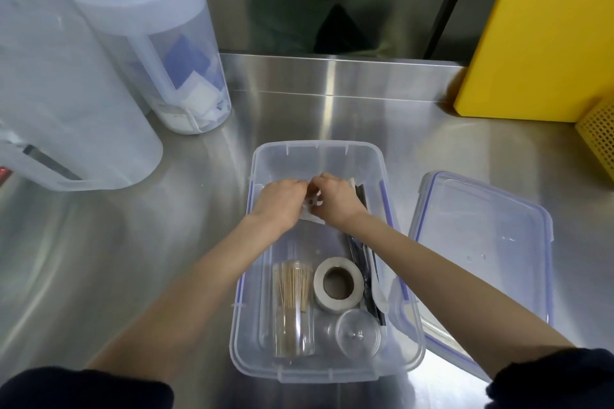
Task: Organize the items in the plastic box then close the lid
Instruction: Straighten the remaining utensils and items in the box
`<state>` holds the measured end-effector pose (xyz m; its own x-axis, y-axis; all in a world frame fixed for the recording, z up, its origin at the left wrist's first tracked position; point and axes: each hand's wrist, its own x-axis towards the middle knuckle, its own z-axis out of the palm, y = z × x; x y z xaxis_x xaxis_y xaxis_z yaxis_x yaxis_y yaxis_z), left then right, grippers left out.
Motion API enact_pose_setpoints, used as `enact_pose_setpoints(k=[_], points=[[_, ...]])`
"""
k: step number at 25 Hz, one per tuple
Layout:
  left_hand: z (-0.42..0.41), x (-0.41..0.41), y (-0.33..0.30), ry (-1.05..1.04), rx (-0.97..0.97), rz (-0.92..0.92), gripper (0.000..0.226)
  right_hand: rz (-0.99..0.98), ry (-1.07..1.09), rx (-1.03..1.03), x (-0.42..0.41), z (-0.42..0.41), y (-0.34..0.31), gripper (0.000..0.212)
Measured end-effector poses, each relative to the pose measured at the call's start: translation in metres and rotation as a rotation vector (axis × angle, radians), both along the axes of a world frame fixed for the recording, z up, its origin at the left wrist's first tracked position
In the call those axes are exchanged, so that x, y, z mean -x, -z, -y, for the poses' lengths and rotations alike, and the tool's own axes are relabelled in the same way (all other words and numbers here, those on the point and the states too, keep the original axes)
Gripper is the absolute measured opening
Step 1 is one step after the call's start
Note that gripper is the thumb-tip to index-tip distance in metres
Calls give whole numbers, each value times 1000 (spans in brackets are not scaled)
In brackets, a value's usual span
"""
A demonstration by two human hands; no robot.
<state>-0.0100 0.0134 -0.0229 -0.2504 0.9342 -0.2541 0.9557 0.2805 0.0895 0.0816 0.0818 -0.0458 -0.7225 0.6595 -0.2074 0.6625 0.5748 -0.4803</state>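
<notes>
A clear plastic box (pixel 319 151) stands open on the steel counter. Both my hands are inside its far half. My left hand (pixel 279 202) and my right hand (pixel 334 201) meet over a small white packet (pixel 312 209), fingers curled round its edges. In the near half lie a clear tube of toothpicks (pixel 294 305), a white tape roll (pixel 338 289) and a small clear round lid (pixel 358 332). Dark wrapped utensils (pixel 363 262) run along the right wall. The box lid (pixel 481 249) leans beside the box on its right, blue seal up.
Two frosted plastic jugs stand at the left, a large one (pixel 53 76) and a lidded one (pixel 149 43) holding white and blue pieces. A yellow board (pixel 538 26) and a yellow perforated basket (pixel 598 136) are at the right. A steel backsplash ledge (pixel 332 60) runs behind.
</notes>
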Motion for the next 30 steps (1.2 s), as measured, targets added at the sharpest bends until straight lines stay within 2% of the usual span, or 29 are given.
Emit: enact_pose_setpoints(k=[11, 22, 26, 30], points=[[56, -27, -3, 32, 17, -22, 36, -23, -65, -9, -32, 51, -2, 27], [62, -24, -6, 25, 83, 30, 34, -1, -69, 21, -45, 64, -10, 37], [56, -34, -22, -18, -38, 89, 39, -113, 7, -1, -60, 60, -35, 39], [40, -60, -45, 31, -199, 148, 36, -235, 144, -73, -98, 47, -66, 34]])
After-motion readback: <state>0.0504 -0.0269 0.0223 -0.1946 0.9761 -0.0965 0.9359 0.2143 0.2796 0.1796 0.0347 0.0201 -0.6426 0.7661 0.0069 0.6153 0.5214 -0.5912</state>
